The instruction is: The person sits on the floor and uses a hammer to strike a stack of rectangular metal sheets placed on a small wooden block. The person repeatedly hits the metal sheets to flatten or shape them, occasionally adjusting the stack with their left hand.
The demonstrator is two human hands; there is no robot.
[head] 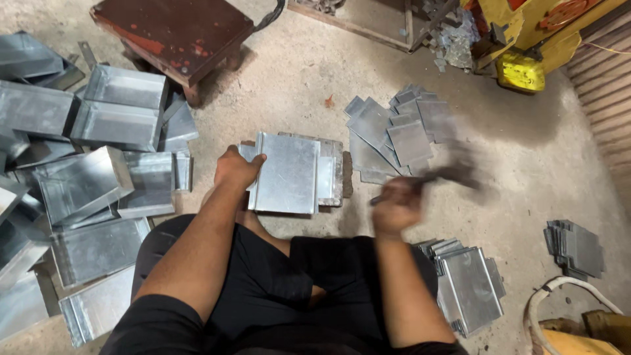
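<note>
Seen from above, a seated person's left hand [235, 167] grips the left edge of a folded sheet-metal tray [286, 173] lying on a block on the concrete floor [296, 72]. The right hand [396, 207], blurred, is closed around a hammer [439, 176] just right of the tray. Finished trays [98, 190] are piled at left, and flat metal blanks [401, 131] lie beyond the hammer.

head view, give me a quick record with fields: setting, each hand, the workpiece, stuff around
setting: person seated on a concrete floor
left hand: grips the left edge of a folded metal sheet
right hand: holds a hammer, blurred by motion
workpiece support: flat block under the sheet
left side: pile of folded metal trays
ahead: loose flat metal pieces, red-brown stool
right side: stacked sheets, small stack, yellow machine
</note>
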